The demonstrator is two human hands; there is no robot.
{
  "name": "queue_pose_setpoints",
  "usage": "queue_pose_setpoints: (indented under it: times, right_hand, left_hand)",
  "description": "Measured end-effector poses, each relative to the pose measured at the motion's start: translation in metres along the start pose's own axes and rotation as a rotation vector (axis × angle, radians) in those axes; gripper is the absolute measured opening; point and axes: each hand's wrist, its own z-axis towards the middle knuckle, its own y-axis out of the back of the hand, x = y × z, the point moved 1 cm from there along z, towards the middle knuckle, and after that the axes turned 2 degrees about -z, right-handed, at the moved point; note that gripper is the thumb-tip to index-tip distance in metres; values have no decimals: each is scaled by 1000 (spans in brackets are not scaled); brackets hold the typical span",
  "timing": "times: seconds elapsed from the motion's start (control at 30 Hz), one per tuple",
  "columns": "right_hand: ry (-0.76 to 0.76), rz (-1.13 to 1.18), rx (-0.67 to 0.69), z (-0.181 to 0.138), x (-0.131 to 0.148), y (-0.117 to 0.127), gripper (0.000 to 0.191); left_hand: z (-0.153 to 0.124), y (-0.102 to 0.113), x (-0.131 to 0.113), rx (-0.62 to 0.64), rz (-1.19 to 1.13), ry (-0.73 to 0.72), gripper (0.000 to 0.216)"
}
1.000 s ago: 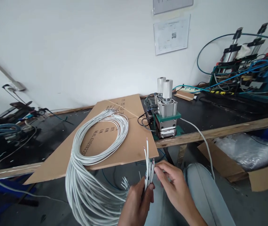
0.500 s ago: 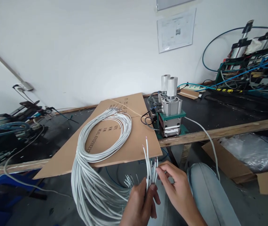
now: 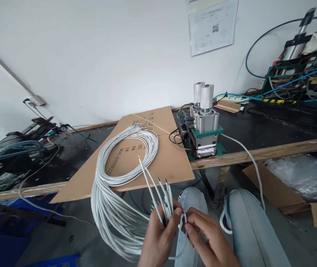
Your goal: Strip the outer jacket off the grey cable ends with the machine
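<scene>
My left hand (image 3: 161,231) is closed round a bunch of white cable ends (image 3: 165,196), which fan upward with small coloured wires at their tips. Close beside it, my right hand (image 3: 203,233) pinches a single white cable (image 3: 185,218) near its end; that cable curves down between the hands. The large coil of white cables (image 3: 103,178) lies partly on a flat cardboard sheet (image 3: 172,159). Its loose part hangs over the front edge towards my left hand.
A small press with two silver cylinders (image 3: 205,122) stands right of the cardboard on the black bench (image 3: 258,129). More machinery (image 3: 300,55) is at the far right, and tools with blue hoses (image 3: 13,152) at the left. Below the bench is an open carton (image 3: 275,189).
The bunch in my left hand has tilted left and lowered. My right hand has drawn one cable away from the bunch to the right. The view has shifted slightly.
</scene>
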Motion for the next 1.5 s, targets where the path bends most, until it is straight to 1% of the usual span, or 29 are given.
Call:
queue_pose_setpoints:
  times: [0.07,0.17,0.23,0.3,0.43,0.5,0.57,0.67,0.73,0.9,1.07,1.17,1.3,1.5]
  right_hand:
    - [-27,9,47,1,5,3,32]
    - [-60,34,105,0,10,7,32]
    - [-72,34,123,-1,10,9,32]
    - [-74,25,110,-1,9,9,32]
    - [-61,22,2,2,9,5,29]
    - [-63,9,-35,3,9,3,30]
    - [-80,3,-47,2,8,1,31]
    - [-130,66,-78,0,5,-3,33]
    - [-139,127,-147,0,4,-7,36]
    - [-77,231,-360,5,-1,-24,39]
    - [-81,310,-468,5,-14,-41,39]
    - [-90,344,-511,4,-22,-50,39]
    - [-104,346,-515,5,-28,-55,41]
    - [-106,373,-529,6,-32,-59,43]
  left_hand:
    - [1,3,-7,73,-82,43,35]
    - [1,6,-12,138,-139,68,31]
    - [1,6,-12,159,-131,71,29]
    - [1,6,-11,148,-94,56,29]
    - [2,5,-8,44,16,37,27]
    - [2,4,-7,46,43,47,26]
    - [3,3,-6,76,55,44,26]
    - [2,2,-7,86,80,40,25]
    - [2,-1,-8,62,93,41,24]
    - [0,-10,-10,51,56,-3,23]
    - [-2,-10,1,-32,124,-39,25]
    - [-4,-9,12,-116,138,-46,27]
    - [-4,-8,25,-225,145,-89,28]
    - [-2,-7,35,-263,177,-159,26]
